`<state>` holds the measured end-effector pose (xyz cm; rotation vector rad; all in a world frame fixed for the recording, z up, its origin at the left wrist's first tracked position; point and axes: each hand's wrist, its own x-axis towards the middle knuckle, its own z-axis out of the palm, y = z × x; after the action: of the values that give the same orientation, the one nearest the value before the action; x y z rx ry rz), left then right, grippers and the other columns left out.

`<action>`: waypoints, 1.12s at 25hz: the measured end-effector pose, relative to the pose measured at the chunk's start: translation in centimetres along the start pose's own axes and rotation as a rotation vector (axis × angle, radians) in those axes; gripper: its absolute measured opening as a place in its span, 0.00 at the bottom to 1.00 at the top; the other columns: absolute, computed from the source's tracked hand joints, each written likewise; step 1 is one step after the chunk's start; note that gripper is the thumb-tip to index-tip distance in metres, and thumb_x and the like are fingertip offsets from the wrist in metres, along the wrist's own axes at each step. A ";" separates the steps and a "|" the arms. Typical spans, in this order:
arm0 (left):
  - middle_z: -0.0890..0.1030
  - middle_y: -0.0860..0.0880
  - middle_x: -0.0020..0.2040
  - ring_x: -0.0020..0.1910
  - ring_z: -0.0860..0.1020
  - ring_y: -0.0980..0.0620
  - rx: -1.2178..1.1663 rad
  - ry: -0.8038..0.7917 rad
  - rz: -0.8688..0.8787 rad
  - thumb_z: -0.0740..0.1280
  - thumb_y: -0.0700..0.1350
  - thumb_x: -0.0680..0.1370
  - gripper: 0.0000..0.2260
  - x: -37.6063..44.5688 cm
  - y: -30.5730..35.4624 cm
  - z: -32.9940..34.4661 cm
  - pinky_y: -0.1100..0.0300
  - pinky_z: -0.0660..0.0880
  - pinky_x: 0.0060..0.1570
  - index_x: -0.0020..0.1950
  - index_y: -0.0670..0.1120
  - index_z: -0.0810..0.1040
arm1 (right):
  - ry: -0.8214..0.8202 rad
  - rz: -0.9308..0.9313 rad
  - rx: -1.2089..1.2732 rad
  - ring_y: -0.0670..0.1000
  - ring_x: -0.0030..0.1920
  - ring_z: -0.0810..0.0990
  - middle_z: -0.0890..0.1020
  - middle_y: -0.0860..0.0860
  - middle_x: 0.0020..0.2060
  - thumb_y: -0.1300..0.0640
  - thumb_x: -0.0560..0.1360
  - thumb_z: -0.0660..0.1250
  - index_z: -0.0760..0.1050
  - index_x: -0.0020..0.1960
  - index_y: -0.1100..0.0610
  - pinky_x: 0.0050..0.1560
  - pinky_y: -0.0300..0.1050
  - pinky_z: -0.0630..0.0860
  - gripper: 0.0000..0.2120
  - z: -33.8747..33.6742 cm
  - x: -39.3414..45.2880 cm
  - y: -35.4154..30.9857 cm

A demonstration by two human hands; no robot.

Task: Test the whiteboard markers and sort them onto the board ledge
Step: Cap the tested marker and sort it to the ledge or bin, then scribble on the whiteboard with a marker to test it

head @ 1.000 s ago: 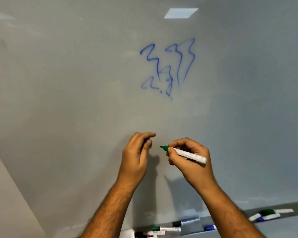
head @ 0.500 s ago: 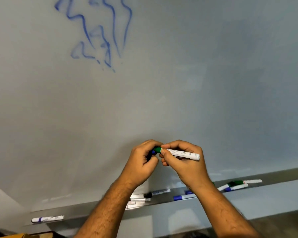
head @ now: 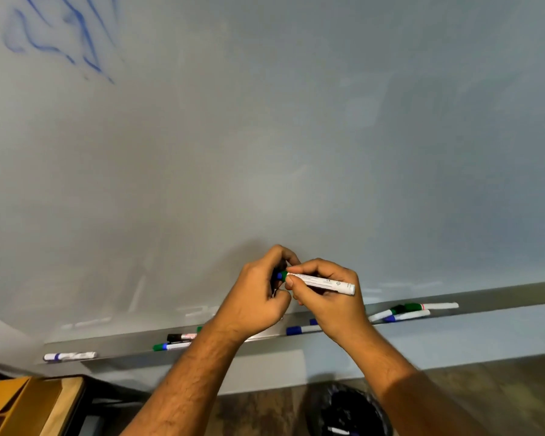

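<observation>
i had both hands up in front of the whiteboard [head: 296, 136], just above the board ledge [head: 485, 297]. my right hand [head: 328, 306] pinched the white marker [head: 323, 283] near its green end, barrel pointing right. my left hand [head: 255, 297] was curled with fingertips closed on a blue cap [head: 279, 276] touching that green end; i could not tell whether it was seated. other markers lay scattered on the ledge: one [head: 70, 356] far left, some [head: 175, 341] below my left forearm, more [head: 412, 311] to the right. blue scribbles [head: 60, 36] marked the board's upper left.
</observation>
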<state>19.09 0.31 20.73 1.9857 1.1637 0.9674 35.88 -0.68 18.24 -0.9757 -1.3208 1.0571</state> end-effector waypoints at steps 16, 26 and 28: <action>0.76 0.52 0.43 0.41 0.74 0.49 0.508 -0.092 -0.359 0.67 0.41 0.75 0.06 -3.6 -8.7 13.3 0.56 0.66 0.36 0.48 0.50 0.72 | 0.186 0.522 0.087 0.52 0.36 0.82 0.87 0.58 0.41 0.63 0.80 0.74 0.86 0.54 0.55 0.40 0.47 0.83 0.05 -9.5 -7.5 12.0; 0.83 0.48 0.49 0.48 0.81 0.48 -0.033 -0.170 -0.836 0.70 0.39 0.80 0.05 -7.8 -13.6 18.9 0.62 0.77 0.45 0.53 0.47 0.82 | 0.498 0.978 -0.005 0.54 0.38 0.85 0.87 0.68 0.46 0.62 0.80 0.75 0.83 0.48 0.66 0.38 0.42 0.85 0.07 -15.3 -16.0 25.1; 0.83 0.47 0.50 0.50 0.82 0.48 -0.061 -0.212 -0.857 0.70 0.39 0.81 0.04 -8.4 -13.5 19.3 0.62 0.78 0.48 0.54 0.46 0.82 | 0.554 1.053 0.014 0.56 0.38 0.86 0.86 0.69 0.44 0.62 0.79 0.76 0.82 0.50 0.70 0.37 0.43 0.85 0.10 -16.1 -17.0 26.5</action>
<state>26.53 -4.70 -2.63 1.2704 1.6133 0.3295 51.45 -9.75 -12.24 -1.8652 -0.2784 1.3848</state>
